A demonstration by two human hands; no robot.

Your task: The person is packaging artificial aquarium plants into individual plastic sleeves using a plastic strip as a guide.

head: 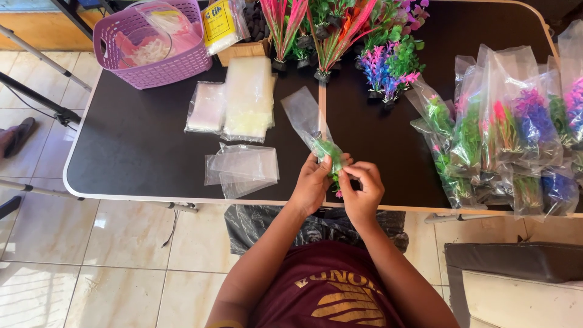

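Observation:
Over the near edge of the black table, both my hands hold a small green plastic plant that sits partly inside a clear plastic bag. My left hand grips the bag and the plant from the left. From the right, my right hand pinches the plant's lower end, where a bit of pink shows. The bag's open end sticks up and away from me.
Flat clear bags lie left of my hands, and two stacks of bags lie farther back. A purple basket stands at the far left. Loose colourful plastic plants stand at the back, bagged plants fill the right.

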